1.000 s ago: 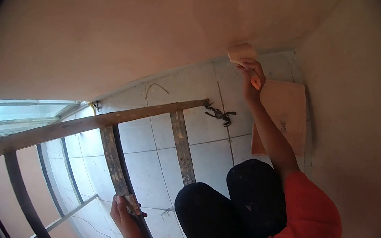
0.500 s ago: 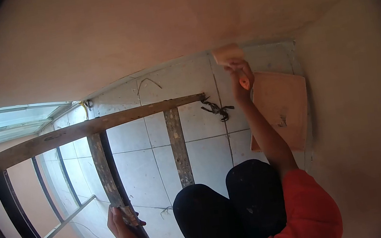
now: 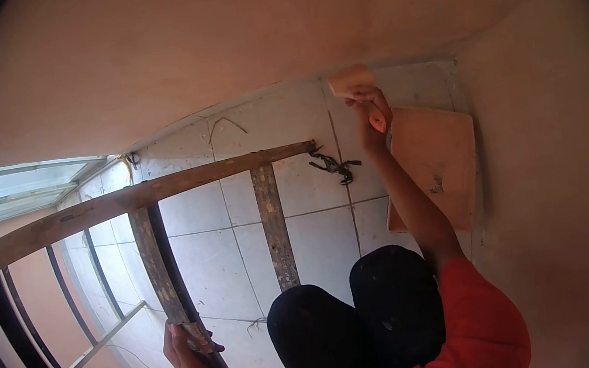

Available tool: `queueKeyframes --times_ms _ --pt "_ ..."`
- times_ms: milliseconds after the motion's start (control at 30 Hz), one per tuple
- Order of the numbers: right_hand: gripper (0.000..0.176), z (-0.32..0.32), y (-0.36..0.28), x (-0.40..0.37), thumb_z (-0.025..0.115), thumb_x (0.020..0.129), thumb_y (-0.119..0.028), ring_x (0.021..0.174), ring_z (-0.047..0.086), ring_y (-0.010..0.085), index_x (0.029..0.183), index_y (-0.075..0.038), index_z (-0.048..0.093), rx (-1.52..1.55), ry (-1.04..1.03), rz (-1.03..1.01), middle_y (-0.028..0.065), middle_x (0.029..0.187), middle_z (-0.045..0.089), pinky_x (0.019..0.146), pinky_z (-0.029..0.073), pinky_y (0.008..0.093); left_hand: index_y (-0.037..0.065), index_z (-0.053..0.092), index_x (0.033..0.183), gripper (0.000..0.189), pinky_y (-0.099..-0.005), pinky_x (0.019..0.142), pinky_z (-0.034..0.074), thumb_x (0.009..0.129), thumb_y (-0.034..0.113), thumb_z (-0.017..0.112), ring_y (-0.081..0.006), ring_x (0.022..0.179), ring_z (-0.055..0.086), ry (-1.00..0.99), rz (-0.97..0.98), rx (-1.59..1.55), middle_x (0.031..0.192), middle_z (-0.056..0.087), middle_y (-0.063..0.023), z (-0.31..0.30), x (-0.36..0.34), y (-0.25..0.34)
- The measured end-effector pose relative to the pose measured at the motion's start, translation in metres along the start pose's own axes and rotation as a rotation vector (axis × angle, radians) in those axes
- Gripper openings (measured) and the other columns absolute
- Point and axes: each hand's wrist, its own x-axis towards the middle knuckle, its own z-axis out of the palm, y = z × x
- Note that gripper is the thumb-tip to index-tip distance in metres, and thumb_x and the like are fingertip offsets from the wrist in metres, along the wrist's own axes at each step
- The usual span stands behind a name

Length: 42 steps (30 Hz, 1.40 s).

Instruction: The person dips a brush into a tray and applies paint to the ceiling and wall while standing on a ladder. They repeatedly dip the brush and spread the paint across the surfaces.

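My right hand (image 3: 371, 103) is closed round a wide paintbrush (image 3: 349, 81) with a peach-coloured head and an orange handle end. The brush head is at the foot of the peach wall (image 3: 252, 33), just above the floor; whether it touches the wall is hard to tell. Below the hand and partly behind my forearm lies a peach-coated paint tray (image 3: 439, 154). My left hand (image 3: 186, 347) grips a worn rung of a wooden ladder (image 3: 152, 258), its fingers wrapped round the edge. The ladder's long rail (image 3: 218, 170) crosses the view in front of me.
Dark frayed strips (image 3: 337, 167) lie on the white tiled floor (image 3: 317, 244) by the rail's end. A bent thin strand (image 3: 227, 123) lies near the wall. My knees (image 3: 396, 304) are at bottom centre. A second wall (image 3: 546, 173) stands close on the right. A glazed frame (image 3: 20, 190) is at far left.
The brush and right hand stay at the wall's foot, with only a slight upward shift in view. The ladder and my left hand have shifted slightly left.
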Motion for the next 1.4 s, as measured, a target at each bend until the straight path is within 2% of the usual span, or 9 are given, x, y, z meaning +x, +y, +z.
queueKeyframes --times_ms 100,233,367,467,733,933,1233,1300,1400 --pt "0.006 -0.008 0.023 -0.006 0.059 0.092 0.006 0.092 0.063 0.0168 0.094 0.000 0.060 0.037 0.013 0.115 0.0108 0.105 0.063 0.081 0.053 0.0296 0.005 0.061 0.115 0.052 -0.0258 0.048 0.049 0.100 0.052 0.045 -0.0121 0.071 0.058 -0.015 0.013 0.034 0.091 0.063 -0.0075 -0.008 0.005 -0.011" --pt "0.006 0.015 0.035 0.036 0.061 0.092 0.005 0.093 0.063 0.0181 0.093 -0.001 0.059 -0.043 0.019 0.228 0.0109 0.105 0.063 0.083 0.054 0.0311 0.004 0.059 0.111 0.045 -0.0286 0.057 0.049 0.100 0.047 0.049 -0.0143 0.070 0.057 0.013 -0.038 0.025 0.081 0.055 -0.0070 0.003 -0.004 0.003" --pt "0.006 0.025 -0.006 0.027 0.062 0.091 0.004 0.093 0.062 0.0171 0.093 -0.001 0.060 0.137 0.046 0.073 0.0105 0.104 0.064 0.083 0.053 0.0302 0.004 0.059 0.114 0.048 -0.0295 0.058 0.050 0.099 0.048 0.050 -0.0141 0.071 0.057 0.077 -0.055 -0.012 0.082 0.055 -0.0071 0.003 -0.001 0.000" --pt "0.006 0.004 0.009 -0.006 0.063 0.091 0.004 0.093 0.061 0.0161 0.092 -0.001 0.060 -0.078 -0.009 -0.022 0.0101 0.102 0.065 0.082 0.053 0.0293 0.004 0.059 0.114 0.049 -0.0294 0.057 0.049 0.099 0.049 0.049 -0.0142 0.072 0.057 0.041 -0.081 0.006 0.082 0.056 -0.0070 -0.002 0.002 -0.002" --pt "0.005 0.018 0.048 0.039 0.061 0.093 0.004 0.093 0.062 0.0152 0.093 0.000 0.061 -0.141 0.068 0.238 0.0107 0.104 0.064 0.082 0.054 0.0303 0.003 0.059 0.113 0.051 -0.0280 0.053 0.050 0.098 0.050 0.046 -0.0141 0.069 0.057 0.082 -0.068 0.078 0.085 0.059 -0.0079 0.001 0.005 -0.004" --pt "0.010 0.003 0.000 -0.008 0.059 0.090 0.010 0.095 0.063 0.0164 0.094 0.000 0.060 -0.037 -0.042 -0.030 0.0095 0.104 0.064 0.084 0.055 0.0307 0.002 0.059 0.114 0.054 -0.0284 0.048 0.051 0.098 0.051 0.044 -0.0137 0.064 0.059 -0.019 -0.129 0.076 0.090 0.062 -0.0093 -0.014 0.013 -0.013" --pt "0.006 0.032 0.051 0.032 0.059 0.095 0.003 0.089 0.063 0.0173 0.091 -0.002 0.059 -0.234 -0.042 0.196 0.0102 0.102 0.064 0.080 0.054 0.0325 0.002 0.059 0.116 0.054 -0.0276 0.048 0.051 0.099 0.051 0.044 -0.0124 0.063 0.058 0.023 -0.141 0.052 0.091 0.062 -0.0089 -0.008 0.009 -0.013" --pt "0.007 0.033 0.038 0.021 0.059 0.094 0.004 0.091 0.063 0.0169 0.090 -0.002 0.059 -0.153 -0.040 0.100 0.0099 0.101 0.064 0.081 0.053 0.0321 0.003 0.063 0.109 0.059 -0.0248 0.043 0.042 0.096 0.058 0.045 -0.0100 0.047 0.049 0.131 -0.090 0.040 0.062 0.050 -0.0015 -0.001 0.009 -0.015" --pt "0.008 0.026 0.019 -0.014 0.060 0.094 0.005 0.094 0.062 0.0162 0.091 -0.002 0.058 -0.134 -0.081 0.002 0.0098 0.100 0.064 0.083 0.052 0.0309 0.004 0.063 0.110 0.059 -0.0246 0.044 0.042 0.096 0.058 0.045 -0.0100 0.047 0.048 0.113 -0.103 0.028 0.062 0.049 -0.0012 -0.005 0.011 -0.019"
